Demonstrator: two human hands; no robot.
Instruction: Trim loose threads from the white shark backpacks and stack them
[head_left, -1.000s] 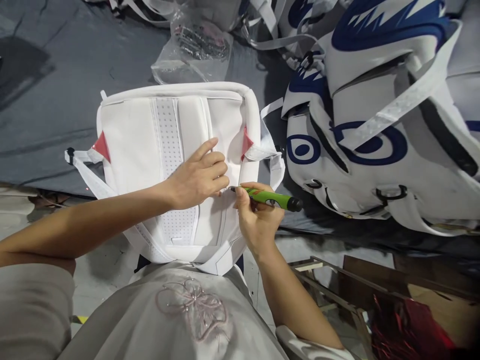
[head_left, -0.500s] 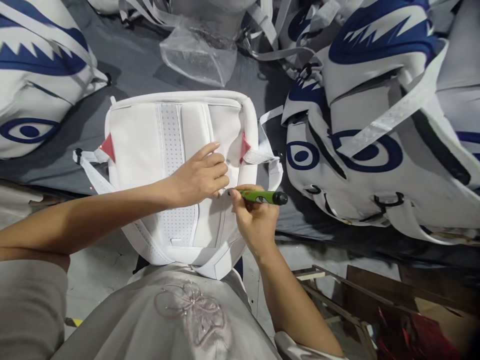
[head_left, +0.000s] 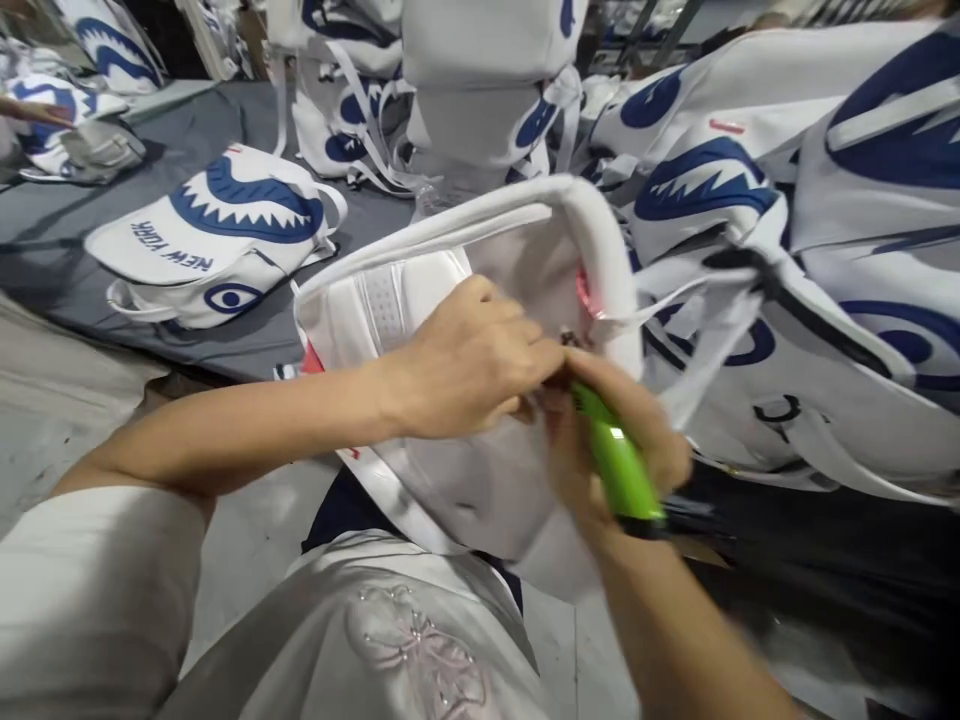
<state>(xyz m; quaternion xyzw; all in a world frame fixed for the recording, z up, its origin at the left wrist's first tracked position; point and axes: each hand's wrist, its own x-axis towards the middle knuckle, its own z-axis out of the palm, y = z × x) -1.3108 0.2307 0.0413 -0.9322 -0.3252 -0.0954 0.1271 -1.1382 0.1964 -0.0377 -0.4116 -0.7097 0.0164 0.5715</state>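
Note:
A white backpack [head_left: 487, 500] is propped tilted in front of my body, its padded back panel and mesh strip towards me. Across that panel reaches my left hand [head_left: 484, 355], its fingers curled closed. What they pinch, if anything, is hidden. My right hand [head_left: 622, 420] is closed around a green pen-shaped tool [head_left: 619, 460] with a black end. Both hands' fingertips meet near the red tab [head_left: 586, 290] at the backpack's right side. Motion smears the right hand, and the tool's tip cannot be seen.
A finished-looking white and blue backpack [head_left: 217, 230] lies on the dark-covered table [head_left: 45, 270] at left. More backpacks [head_left: 712, 210] crowd the right side and are stacked [head_left: 480, 100] behind. At far left, another person's hand [head_left: 37, 112] touches a bag.
The view has tipped up, showing more of the table. The backpack has gone from lying flat to tilted. My hands have come together at its right side, and the green tool now points downward.

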